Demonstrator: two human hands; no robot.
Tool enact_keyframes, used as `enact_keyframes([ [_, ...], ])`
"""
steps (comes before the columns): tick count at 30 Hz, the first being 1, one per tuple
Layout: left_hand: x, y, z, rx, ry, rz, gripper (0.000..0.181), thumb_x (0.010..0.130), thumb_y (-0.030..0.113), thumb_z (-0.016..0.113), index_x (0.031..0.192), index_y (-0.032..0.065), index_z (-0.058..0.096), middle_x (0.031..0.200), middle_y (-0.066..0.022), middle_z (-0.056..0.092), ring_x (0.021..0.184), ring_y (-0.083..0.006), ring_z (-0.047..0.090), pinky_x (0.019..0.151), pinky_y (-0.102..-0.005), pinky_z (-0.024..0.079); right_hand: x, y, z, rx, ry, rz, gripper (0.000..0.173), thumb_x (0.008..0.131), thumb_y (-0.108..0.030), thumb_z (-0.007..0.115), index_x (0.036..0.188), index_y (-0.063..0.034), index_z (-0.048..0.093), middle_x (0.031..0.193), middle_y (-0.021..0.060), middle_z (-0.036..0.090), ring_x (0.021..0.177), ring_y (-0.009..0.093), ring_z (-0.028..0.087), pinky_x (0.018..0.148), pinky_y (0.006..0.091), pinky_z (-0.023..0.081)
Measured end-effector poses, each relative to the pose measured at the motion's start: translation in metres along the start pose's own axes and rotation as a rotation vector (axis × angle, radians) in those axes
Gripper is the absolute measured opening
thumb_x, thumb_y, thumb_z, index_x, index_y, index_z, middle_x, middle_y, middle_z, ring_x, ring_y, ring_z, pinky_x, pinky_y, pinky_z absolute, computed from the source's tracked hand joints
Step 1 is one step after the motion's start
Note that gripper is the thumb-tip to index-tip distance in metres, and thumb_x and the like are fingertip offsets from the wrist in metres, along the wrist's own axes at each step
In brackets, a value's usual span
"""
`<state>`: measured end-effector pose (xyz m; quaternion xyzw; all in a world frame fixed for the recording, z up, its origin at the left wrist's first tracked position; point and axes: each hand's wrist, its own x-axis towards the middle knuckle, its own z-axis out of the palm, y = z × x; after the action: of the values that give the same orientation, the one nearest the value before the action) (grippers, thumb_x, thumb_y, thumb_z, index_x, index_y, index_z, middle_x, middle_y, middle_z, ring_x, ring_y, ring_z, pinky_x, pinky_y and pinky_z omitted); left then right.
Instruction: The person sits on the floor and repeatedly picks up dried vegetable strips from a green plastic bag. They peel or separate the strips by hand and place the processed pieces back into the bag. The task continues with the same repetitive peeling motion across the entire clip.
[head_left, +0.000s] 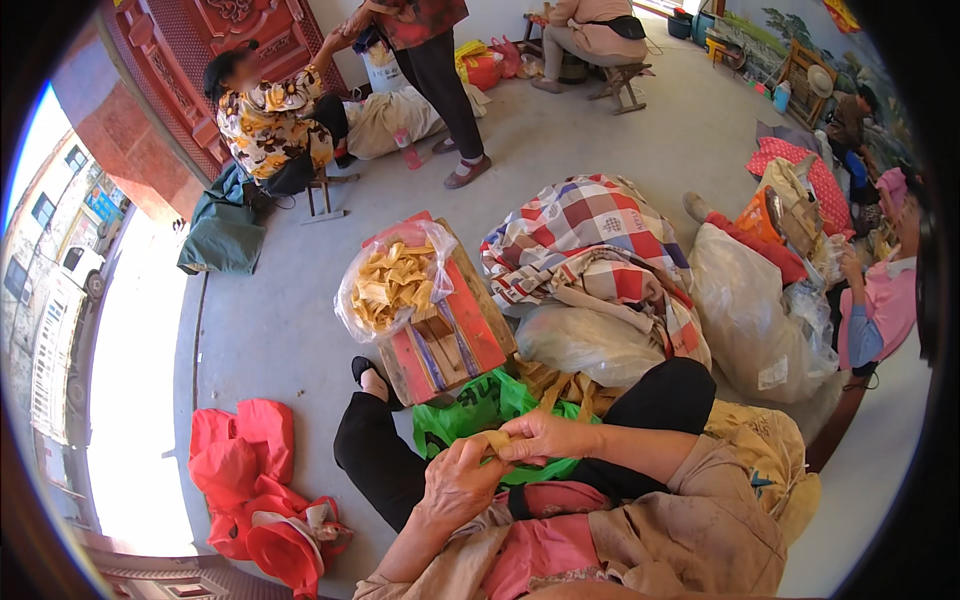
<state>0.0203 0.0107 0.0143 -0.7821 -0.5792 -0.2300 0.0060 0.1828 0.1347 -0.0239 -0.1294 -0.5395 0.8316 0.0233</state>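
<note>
Over my lap, my left hand (463, 474) and my right hand (541, 436) meet, both gripping a small tan strip (495, 442). The fingers hide most of it, and its material is hard to tell. Below the hands a green plastic bag (480, 397) with dark print is spread between my knees. More tan strips (559, 384) lie just beyond it. In front of me is a low wooden stand (480, 300) with a red top. On it rests a clear plastic bag (442, 238) full of folded tan pieces (386, 289).
A checked cloth bundle (592, 225) and translucent sacks (750, 315) lie to the right. Red cloth (244, 472) and a red hat (285, 551) are on the floor at left. Several people sit or stand around, one in a floral shirt (270, 124) on a stool.
</note>
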Motion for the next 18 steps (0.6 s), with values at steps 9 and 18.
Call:
enact_keyframes([
  [9,0.002,0.005,0.004,0.039,0.128,0.048,0.016,0.073,0.024,0.076,0.082,0.0133,0.068,0.104,-0.0038,0.058,0.083,-0.0185,0.062,0.062,-0.0316,0.053,0.0,-0.002,0.008,0.316,0.101,0.068,0.027,0.09,-0.033,0.069,0.096,-0.0073,0.063,0.065,-0.0071,0.049,0.048,0.001,0.036,0.041,0.0184,0.022],
  [18,-0.001,0.007,0.014,0.159,0.267,0.044,0.016,0.072,0.018,0.075,0.086,0.014,0.071,0.111,-0.0046,0.061,0.091,-0.0187,0.062,0.065,-0.0293,0.046,0.001,0.001,0.01,0.386,0.164,-0.02,0.02,0.091,-0.028,0.068,0.091,-0.0096,0.061,0.063,-0.0058,0.051,0.045,0.001,0.036,0.039,0.0187,0.022],
])
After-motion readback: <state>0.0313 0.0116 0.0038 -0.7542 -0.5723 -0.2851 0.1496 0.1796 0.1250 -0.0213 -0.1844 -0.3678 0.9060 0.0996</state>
